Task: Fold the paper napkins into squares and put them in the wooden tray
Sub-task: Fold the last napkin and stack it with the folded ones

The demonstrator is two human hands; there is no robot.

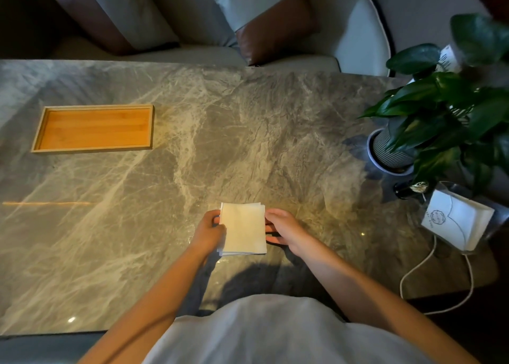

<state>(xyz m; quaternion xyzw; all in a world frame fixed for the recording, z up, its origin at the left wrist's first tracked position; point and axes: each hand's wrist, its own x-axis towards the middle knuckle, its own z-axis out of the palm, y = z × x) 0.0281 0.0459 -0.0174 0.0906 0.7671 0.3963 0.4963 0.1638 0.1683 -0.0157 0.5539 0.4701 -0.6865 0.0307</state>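
The folded napkins (243, 228) sit as a small white stack on the marble table (248, 132), close to the person's body and roughly centred in front of them. The stack looks close to square, a little longer along the line running away from the person, with several layered edges showing at its near and far ends.

The left hand (209, 232) is curled against the stack's left edge, fingers tucked at or under it. The right hand (283, 231) rests on the opposite edge, fingers loosely bent; whether it is pinching the paper or only steadying it I cannot tell. Between them the stack is bracketed on both sides, seemingly being squared up or about to be lifted.

From the napkins, the wooden tray (37, 132) lies well away to the far left, empty, its long axis running left to right across the table. That direction is what the next move hangs on: the carry goes away from the body and leftward, so the left hand is the nearer one and would likely reach it more easily, with nothing on the marble in between.

On the other side of the napkins, to the right, stand a potted plant (440, 115) and, nearer, a napkin packet (457, 220) by the table edge, with a white cable (413, 275) trailing off beside it.
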